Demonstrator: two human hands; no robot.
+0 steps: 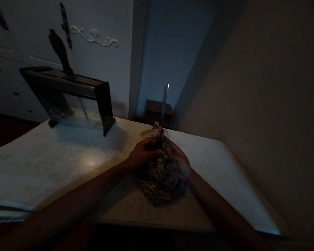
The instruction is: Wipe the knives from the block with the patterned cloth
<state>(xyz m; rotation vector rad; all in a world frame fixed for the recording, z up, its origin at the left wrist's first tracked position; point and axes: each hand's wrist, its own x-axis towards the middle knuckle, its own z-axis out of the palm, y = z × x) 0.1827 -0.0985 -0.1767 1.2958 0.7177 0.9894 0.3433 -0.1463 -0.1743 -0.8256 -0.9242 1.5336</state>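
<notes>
A knife (164, 104) stands nearly upright in front of me, its shiny blade pointing up and its dark handle down between my hands. My left hand (143, 152) is closed around the handle from the left, thumb laid across it. From the right, my right hand (181, 161) is closed on a patterned brown cloth (162, 188), which is bunched against the handle. The rest of the cloth hangs in folds onto the table below. Dim light and the cloth hide most of the handle and some fingertips.
A black knife block (75, 82) with a clear front stands at the left of the pale tabletop (94, 160), one dark-handled knife in it. Behind are white cabinet doors (102, 21) and a small brown box-like thing (157, 106). A wall (264, 87) runs along the right.
</notes>
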